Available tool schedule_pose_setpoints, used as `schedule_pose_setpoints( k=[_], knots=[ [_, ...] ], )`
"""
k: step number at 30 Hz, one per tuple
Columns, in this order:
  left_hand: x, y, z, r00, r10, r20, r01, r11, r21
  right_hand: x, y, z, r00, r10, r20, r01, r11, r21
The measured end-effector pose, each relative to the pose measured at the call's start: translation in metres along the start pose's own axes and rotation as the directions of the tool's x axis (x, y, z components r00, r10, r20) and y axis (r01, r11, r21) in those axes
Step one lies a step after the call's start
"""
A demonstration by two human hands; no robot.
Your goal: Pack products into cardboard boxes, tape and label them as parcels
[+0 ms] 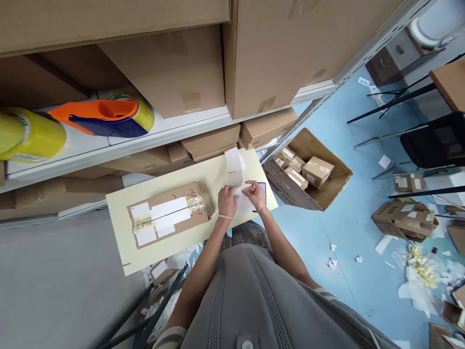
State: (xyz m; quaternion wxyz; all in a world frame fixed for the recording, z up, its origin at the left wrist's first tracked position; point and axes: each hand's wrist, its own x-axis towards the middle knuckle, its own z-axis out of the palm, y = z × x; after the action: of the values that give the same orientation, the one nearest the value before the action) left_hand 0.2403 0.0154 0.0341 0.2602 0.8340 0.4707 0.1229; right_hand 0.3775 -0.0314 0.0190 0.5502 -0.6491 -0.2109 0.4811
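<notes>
Both my left hand (pixel 227 201) and my right hand (pixel 255 195) pinch a long strip of white label paper (pixel 234 167) that curls upward from between them. My left wrist wears a thin pale band. A dark phone (pixel 262 190) lies partly under my right hand's fingers. These rest on a pale yellow board (pixel 214 182). To the left on the board lies a flat brown cardboard parcel (pixel 167 214) with white labels and clear tape across it, apart from my hands.
An open carton (pixel 286 182) holding small parcels sits beyond the board's right corner on the blue floor (pixel 348 106). Metal shelves (pixel 160 133) with large cartons overhang the board, with yellow tape rolls (pixel 29 134) on them. Paper scraps, boxes and chairs (pixel 432 145) lie right.
</notes>
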Motion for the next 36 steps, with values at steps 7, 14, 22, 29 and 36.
schedule_pose_setpoints(
  k=[7, 14, 22, 29, 36],
  knots=[
    [0.001, 0.004, -0.006, 0.996, 0.069, -0.061, -0.065, 0.996, 0.068, 0.003, -0.004, 0.003, 0.999, -0.033, 0.03, 0.032, 0.999, 0.044],
    [0.001, 0.005, -0.01, 0.993, 0.069, -0.097, -0.068, 0.998, 0.015, 0.004, -0.007, 0.008, 0.998, -0.048, 0.029, 0.048, 0.999, -0.006],
    [-0.006, 0.008, -0.012, 0.993, -0.041, -0.108, 0.022, 0.985, -0.17, 0.006, -0.017, 0.012, 0.984, -0.114, 0.138, 0.132, 0.983, -0.124],
    [-0.004, 0.01, -0.076, 0.941, -0.178, -0.287, 0.056, 0.92, -0.387, 0.008, -0.041, 0.008, 0.876, -0.163, 0.454, 0.318, 0.903, -0.289],
    [-0.016, -0.02, -0.133, 0.769, -0.443, -0.461, 0.211, 0.857, -0.47, 0.006, -0.053, 0.014, 0.843, -0.138, 0.52, 0.287, 0.933, -0.217]
  ],
)
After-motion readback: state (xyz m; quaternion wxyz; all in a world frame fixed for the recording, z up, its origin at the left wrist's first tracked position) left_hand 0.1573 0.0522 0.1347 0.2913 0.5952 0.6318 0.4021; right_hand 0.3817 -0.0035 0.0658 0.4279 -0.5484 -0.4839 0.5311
